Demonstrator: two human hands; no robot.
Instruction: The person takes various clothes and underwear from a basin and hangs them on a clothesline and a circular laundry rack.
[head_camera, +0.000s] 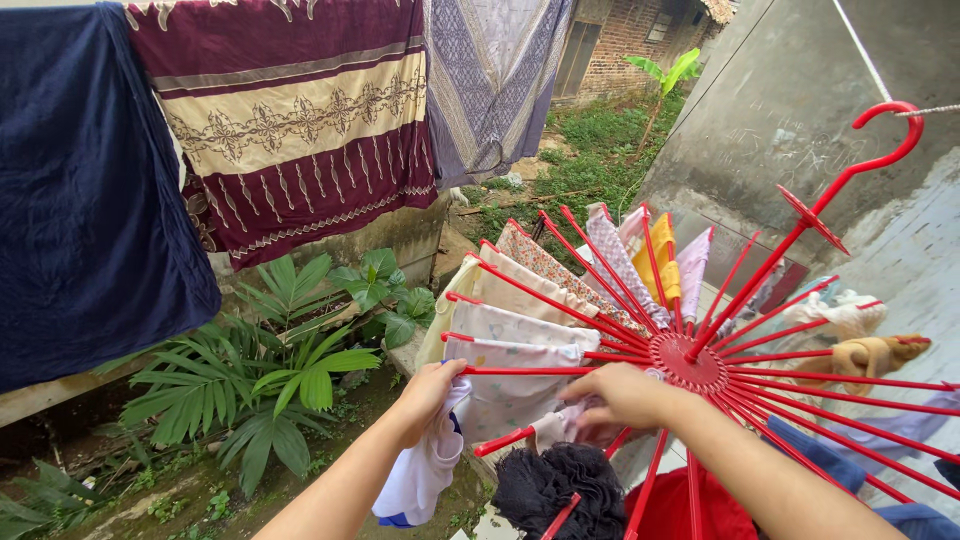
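Both my arms reach forward to the red radial drying rack (700, 365). My left hand (428, 392) closes on a white garment (425, 470) hanging below a spoke; my right hand (622, 392) pinches pale cloth (552, 428) near the hub.

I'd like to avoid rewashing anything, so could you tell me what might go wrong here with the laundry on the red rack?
The white garment in the left hand hangs off a red arm over bare soil and could slip down. The rack hangs by one hook; pressure from the right hand near the hub might tilt it.
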